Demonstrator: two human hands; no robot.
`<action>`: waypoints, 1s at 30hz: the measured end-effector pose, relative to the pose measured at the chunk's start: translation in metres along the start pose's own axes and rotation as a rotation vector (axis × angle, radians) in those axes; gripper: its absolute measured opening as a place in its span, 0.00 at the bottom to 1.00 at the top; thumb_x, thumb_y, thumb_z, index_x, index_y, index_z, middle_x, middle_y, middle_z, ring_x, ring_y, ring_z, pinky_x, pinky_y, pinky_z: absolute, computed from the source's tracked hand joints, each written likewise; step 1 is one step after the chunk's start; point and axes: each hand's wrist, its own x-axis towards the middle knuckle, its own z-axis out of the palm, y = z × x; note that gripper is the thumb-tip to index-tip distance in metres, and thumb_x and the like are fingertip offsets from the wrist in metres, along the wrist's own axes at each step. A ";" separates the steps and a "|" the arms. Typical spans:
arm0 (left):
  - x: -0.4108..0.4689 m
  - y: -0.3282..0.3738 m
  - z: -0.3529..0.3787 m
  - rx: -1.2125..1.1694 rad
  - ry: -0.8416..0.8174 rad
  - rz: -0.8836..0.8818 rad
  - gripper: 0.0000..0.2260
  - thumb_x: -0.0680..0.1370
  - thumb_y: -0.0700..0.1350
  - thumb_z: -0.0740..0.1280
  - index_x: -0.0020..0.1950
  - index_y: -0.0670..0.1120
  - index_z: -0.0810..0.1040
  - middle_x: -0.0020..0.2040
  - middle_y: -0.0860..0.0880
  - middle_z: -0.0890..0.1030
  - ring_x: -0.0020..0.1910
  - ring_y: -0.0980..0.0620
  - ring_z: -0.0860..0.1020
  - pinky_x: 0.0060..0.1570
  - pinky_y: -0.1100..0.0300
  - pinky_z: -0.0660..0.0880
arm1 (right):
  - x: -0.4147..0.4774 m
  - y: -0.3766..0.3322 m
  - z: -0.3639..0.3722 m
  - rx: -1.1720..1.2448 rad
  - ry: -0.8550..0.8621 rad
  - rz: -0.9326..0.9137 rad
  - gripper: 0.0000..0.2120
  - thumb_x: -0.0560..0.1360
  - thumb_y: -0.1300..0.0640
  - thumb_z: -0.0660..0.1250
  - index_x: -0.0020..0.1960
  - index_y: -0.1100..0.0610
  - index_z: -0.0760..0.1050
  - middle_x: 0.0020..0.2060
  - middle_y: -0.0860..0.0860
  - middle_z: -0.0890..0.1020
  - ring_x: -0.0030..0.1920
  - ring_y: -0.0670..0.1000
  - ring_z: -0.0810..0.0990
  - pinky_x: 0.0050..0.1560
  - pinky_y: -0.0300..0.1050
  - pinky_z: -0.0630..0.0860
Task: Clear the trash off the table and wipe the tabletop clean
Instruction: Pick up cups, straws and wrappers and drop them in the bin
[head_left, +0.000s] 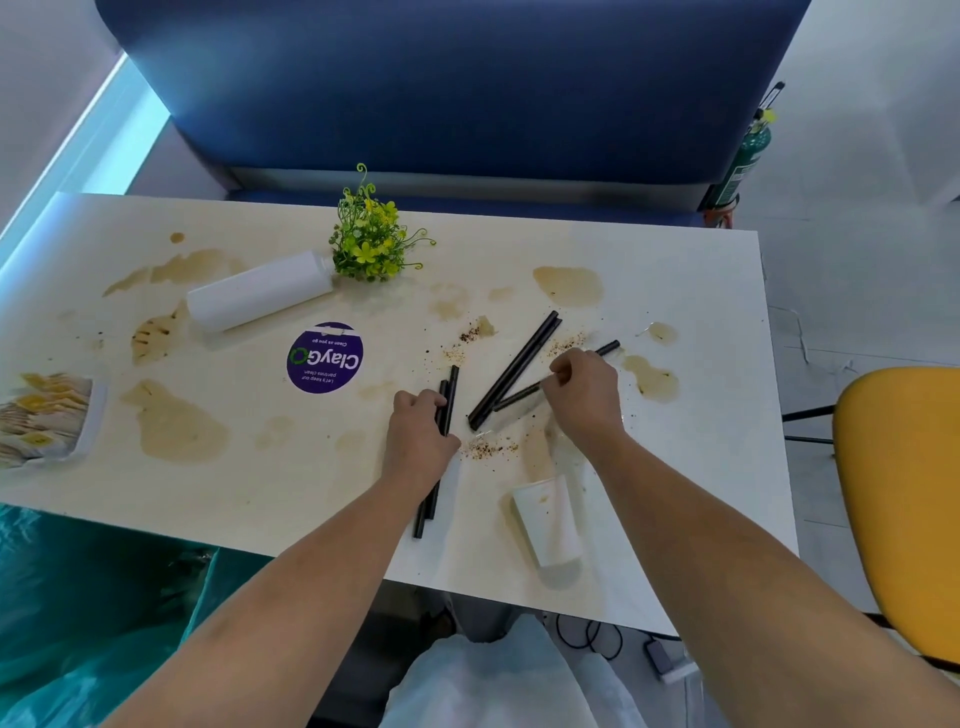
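Note:
Black straws lie scattered on the stained white table. My left hand grips a bundle of black straws that sticks out above and below the fist. My right hand pinches a single black straw lying flat. A pair of black straws rests between the two hands. A tipped white paper cup lies near the front edge, below my right forearm. Brown spills and crumbs cover the tabletop.
A white bottle lies on its side next to a small yellow flower plant. A purple round sticker sits mid-table, a tray of sachets at the left edge. A blue sofa stands behind, a yellow chair at right.

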 end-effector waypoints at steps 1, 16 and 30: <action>0.002 0.002 -0.001 0.000 0.001 0.000 0.23 0.72 0.37 0.74 0.64 0.52 0.74 0.58 0.50 0.66 0.39 0.55 0.73 0.40 0.61 0.71 | 0.000 -0.003 -0.002 0.075 0.018 0.009 0.07 0.75 0.64 0.66 0.50 0.55 0.78 0.47 0.49 0.79 0.42 0.45 0.78 0.36 0.30 0.70; 0.012 0.025 -0.005 -0.210 0.116 0.283 0.13 0.79 0.47 0.67 0.63 0.53 0.78 0.56 0.56 0.76 0.56 0.55 0.75 0.58 0.56 0.75 | 0.003 -0.030 0.002 0.489 -0.038 0.080 0.07 0.75 0.67 0.64 0.50 0.59 0.77 0.39 0.52 0.80 0.36 0.50 0.80 0.42 0.47 0.80; 0.016 0.047 -0.007 -0.499 0.068 0.238 0.09 0.77 0.42 0.74 0.55 0.52 0.85 0.42 0.55 0.84 0.42 0.60 0.81 0.43 0.72 0.74 | 0.008 -0.029 0.009 0.354 -0.171 0.037 0.08 0.74 0.63 0.65 0.49 0.52 0.77 0.39 0.48 0.79 0.37 0.46 0.79 0.41 0.49 0.80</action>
